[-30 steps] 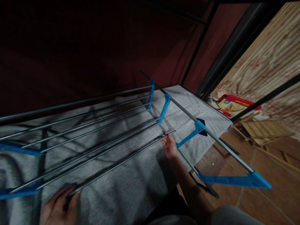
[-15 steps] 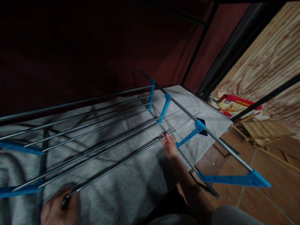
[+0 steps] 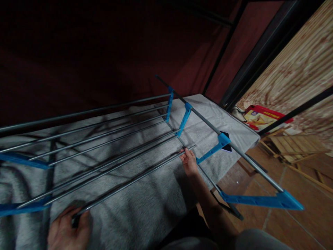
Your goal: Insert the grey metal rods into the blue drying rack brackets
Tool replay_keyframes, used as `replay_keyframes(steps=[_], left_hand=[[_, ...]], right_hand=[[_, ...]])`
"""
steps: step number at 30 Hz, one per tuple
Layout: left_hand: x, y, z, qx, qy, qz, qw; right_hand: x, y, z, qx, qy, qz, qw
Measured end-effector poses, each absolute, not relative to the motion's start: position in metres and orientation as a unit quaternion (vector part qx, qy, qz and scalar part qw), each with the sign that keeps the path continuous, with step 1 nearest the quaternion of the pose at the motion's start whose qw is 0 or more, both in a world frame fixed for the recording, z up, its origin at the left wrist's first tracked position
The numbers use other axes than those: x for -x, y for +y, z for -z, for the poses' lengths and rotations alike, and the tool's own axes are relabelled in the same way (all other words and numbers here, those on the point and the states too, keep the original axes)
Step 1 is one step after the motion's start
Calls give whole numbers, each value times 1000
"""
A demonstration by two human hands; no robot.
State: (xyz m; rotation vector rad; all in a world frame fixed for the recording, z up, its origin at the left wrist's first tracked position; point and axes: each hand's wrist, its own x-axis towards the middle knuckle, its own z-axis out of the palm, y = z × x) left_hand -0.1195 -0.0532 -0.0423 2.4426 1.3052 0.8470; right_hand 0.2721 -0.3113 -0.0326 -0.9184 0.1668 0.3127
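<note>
- Grey metal rod (image 3: 135, 178) runs diagonally across the head view, from the lower left of the frame up to the centre, lying over the grey blanket (image 3: 145, 208) that covers the bed.
- At the lower left, the left hand (image 3: 68, 232) is wrapped around the near end of the rod, fingers curled over its dark end cap.
- Near the centre, the right hand (image 3: 189, 162) pinches the far end of the same rod between thumb and fingertips, with the forearm stretching up from the bottom of the frame.
- Just above the rod, a bundle of parallel rails belongs to the drying rack (image 3: 109, 139), whose blue plastic brackets (image 3: 184, 119) join them to a long side bar sloping down to the right.
- One blue bracket (image 3: 214, 147) sits just right of the right hand, close to the rod's free tip.
- Judging by the grip, the rod end looks about to meet that bracket; keeping both ends level and in line with the other rails, and steadying the near end while guiding the far tip, should seat it cleanly.
- Right of the frame: tiled floor (image 3: 299, 225), wooden slats and a red box (image 3: 265, 116) against a patterned wall.
</note>
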Motion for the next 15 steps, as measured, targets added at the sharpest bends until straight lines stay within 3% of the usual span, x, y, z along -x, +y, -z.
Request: replay_keyframes(steps=[15], left_hand=[[111, -62, 33, -814, 474, -309, 129]], right_hand=[[-271, -313, 30, 440, 70, -172, 879]])
